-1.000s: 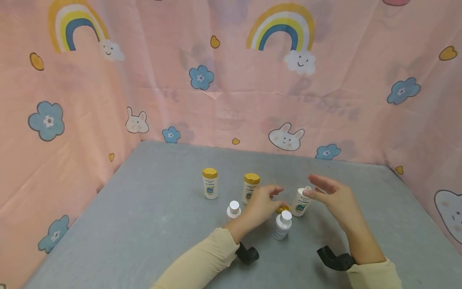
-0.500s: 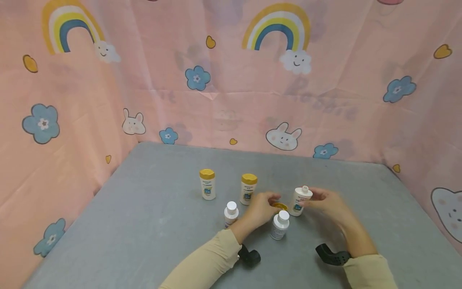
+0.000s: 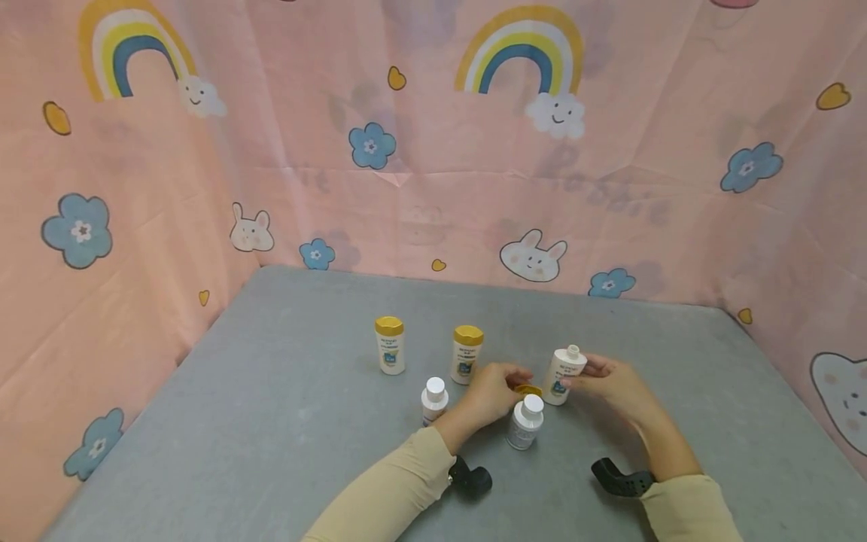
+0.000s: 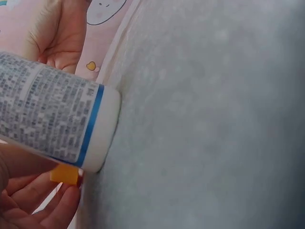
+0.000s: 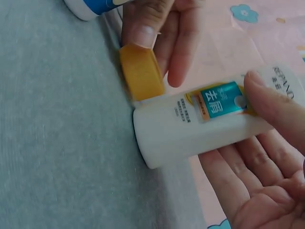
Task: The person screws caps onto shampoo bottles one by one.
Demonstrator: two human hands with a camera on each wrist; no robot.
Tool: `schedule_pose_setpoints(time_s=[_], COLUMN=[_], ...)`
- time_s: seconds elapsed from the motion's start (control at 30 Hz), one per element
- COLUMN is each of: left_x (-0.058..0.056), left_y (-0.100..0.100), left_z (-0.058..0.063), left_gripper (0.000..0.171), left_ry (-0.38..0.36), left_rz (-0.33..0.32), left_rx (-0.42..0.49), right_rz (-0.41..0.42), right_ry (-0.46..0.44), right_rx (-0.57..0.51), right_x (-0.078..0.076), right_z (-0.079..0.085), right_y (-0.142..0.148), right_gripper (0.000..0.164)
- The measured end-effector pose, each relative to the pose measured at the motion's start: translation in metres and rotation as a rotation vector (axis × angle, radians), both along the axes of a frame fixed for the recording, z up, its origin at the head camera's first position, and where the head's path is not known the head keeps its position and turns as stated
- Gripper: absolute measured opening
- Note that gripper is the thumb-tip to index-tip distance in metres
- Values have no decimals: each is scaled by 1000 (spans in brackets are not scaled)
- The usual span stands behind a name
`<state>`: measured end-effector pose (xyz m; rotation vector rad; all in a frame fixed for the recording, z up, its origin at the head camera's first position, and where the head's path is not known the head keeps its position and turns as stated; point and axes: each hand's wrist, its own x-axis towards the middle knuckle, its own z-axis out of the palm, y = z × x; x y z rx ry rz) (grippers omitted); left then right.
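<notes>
My right hand (image 3: 612,384) holds an uncapped white shampoo bottle (image 3: 565,374) upright on the table, thumb on its label and fingers behind, as the right wrist view shows. Left of that bottle, my left hand (image 3: 497,393) pinches a yellow cap (image 5: 142,74) standing on its edge at the table, thumb on top. The cap is close against the bottle's base. In front of the cap stands a small white-capped bottle (image 3: 525,423); its printed side (image 4: 43,107) partly hides my left fingers in the left wrist view.
Two white bottles with yellow caps stand behind on the left, one at the far left (image 3: 390,346) and one (image 3: 466,354) by my left hand. Another white-capped bottle (image 3: 434,400) is beside my left forearm. Patterned pink cloth (image 3: 420,196) walls the grey table (image 3: 305,452).
My right hand has come down from above the uncapped bottle and now grips its side. My left fingers have closed on the yellow cap. The other bottles stay put.
</notes>
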<state>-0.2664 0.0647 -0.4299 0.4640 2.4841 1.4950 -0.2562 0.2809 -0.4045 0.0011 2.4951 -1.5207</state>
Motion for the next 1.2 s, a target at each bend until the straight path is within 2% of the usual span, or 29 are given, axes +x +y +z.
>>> schedule_pose_setpoints(time_s=[0.1,0.2,0.37,0.47,0.63,0.77,0.93,1.07,1.2], left_x=[1,6,18,24,29,28,25,25,26], left_y=[-1,-5,-18,-30,-58,-81,-104,-115,-124], left_z=[5,16,51,73,96,104,104,104,104], left_gripper=[29,32,36,40,43,39,36,36,32], left_ry=[-14,-21,-1,12,-2,-17,-28,-44,-38], left_rz=[22,51,75,68,83,119,133,117,57], left_rx=[13,22,59,123,235,263,264,253,229], right_rz=[-34,-73,-111,-104,-72,-46,2,51,104], right_ry=[-3,12,72,115,188,234,246,230,208], right_rx=[18,39,-16,-18,35,10,-31,-20,-35], right_x=[-1,0,6,12,21,28,36,40,43], right_z=[0,5,23,35,60,78,94,95,91], right_y=[-1,-4,-12,-20,-36,-47,-64,-79,-90], right_gripper=[70,69,65,62,56,50,47,44,40])
